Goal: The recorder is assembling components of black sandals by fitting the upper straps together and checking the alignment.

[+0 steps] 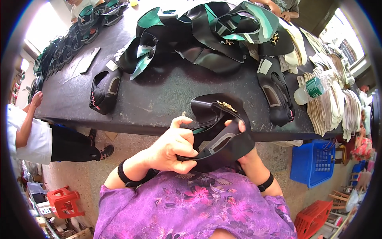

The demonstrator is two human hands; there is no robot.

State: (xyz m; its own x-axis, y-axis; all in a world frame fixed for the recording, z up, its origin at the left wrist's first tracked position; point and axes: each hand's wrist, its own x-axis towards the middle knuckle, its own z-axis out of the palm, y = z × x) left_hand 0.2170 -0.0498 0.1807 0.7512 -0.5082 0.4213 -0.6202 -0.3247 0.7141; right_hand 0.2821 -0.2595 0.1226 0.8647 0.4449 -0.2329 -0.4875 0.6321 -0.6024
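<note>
Near the table's front edge I hold a black shoe upper [238,147] with a gold ornament and a pale inner label. My right hand [247,154] is closed on its right side, partly hidden behind the leather, with fingertips showing over the inner edge. At the left edge of the upper, my left hand [179,145] has its fingers curled and pressed on the rim. Beyond my hands lies a heap of black uppers with teal lining [211,36]. Single dark shoe pieces lie on the left [105,91] and on the right [274,93] of the table.
The dark table [159,103] also bears a phone-like flat item [90,59], stacked pale fabric pieces [324,111] and a plastic bottle [312,89]. A blue crate [312,163], a red crate [312,219] and a red stool [65,202] are on the floor. Other people stand around.
</note>
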